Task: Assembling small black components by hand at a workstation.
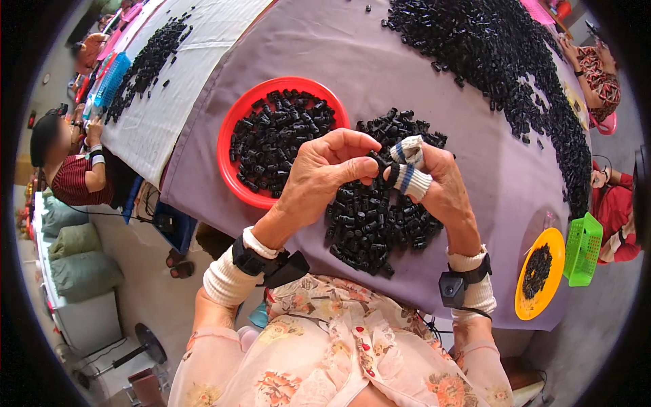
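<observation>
My left hand (324, 166) pinches a small black cylindrical part (378, 161) between thumb and fingertips. The fingers of my right hand (441, 184), its thumb and a finger wrapped in striped knit sleeves (411, 180), close on the part's other end. Fingers hide most of that piece. Beneath both hands a loose pile of similar black parts (380, 227) lies on the purple-grey cloth. Left of it stands a round red tray (226, 146), filled with more of these parts.
A large heap of black parts (488, 61) spreads along the far right. At right sit a yellow plate (550, 254) with tiny black pieces and a green basket (583, 249). One person (78, 163) works at a white-covered table (169, 102) on the left; others sit at right.
</observation>
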`<control>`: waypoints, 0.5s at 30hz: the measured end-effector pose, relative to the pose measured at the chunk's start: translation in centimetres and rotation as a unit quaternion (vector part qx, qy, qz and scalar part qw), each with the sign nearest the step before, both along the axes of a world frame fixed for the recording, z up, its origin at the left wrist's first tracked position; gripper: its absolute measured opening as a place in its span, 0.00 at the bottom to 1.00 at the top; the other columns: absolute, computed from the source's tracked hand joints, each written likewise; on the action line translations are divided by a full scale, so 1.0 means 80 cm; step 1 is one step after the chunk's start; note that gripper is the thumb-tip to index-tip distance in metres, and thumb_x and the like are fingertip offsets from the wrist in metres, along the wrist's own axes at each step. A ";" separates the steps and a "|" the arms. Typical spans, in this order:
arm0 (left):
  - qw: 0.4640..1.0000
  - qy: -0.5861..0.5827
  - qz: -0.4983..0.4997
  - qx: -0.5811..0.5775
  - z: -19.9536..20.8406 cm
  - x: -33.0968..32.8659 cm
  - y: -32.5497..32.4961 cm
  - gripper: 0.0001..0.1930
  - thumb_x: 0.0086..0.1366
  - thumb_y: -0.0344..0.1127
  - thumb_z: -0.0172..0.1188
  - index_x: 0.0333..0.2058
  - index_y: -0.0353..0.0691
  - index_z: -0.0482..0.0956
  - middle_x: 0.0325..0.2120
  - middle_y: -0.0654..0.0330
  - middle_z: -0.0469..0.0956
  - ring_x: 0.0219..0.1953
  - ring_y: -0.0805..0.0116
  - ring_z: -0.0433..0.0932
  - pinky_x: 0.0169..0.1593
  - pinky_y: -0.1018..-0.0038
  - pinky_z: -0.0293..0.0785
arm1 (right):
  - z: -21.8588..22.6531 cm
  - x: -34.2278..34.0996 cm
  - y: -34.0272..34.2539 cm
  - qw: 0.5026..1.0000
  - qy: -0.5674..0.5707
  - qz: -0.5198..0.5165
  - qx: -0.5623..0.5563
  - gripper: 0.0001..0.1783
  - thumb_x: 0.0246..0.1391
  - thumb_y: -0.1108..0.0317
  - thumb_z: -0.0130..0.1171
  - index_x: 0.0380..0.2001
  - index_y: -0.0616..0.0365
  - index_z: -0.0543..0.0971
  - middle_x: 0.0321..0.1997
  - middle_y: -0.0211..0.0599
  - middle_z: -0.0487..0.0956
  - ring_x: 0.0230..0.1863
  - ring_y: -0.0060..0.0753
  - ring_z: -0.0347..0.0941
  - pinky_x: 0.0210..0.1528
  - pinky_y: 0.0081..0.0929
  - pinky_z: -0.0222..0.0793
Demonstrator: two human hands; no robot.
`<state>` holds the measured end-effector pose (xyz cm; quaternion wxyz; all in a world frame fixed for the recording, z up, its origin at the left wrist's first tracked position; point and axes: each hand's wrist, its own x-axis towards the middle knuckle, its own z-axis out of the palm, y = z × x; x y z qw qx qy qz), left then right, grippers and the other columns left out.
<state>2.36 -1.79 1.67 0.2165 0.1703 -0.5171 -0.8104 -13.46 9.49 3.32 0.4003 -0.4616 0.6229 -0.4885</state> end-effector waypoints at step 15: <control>0.976 0.075 -0.015 0.205 -0.005 0.000 0.000 0.14 0.61 0.31 0.56 0.44 0.32 0.73 0.31 0.60 0.77 0.31 0.74 0.76 0.38 0.78 0.75 | 0.005 0.011 -0.016 0.996 0.071 0.018 -0.043 0.13 0.44 0.64 0.64 0.25 0.60 0.72 0.15 0.26 0.68 0.19 0.15 0.61 0.22 0.19 0.58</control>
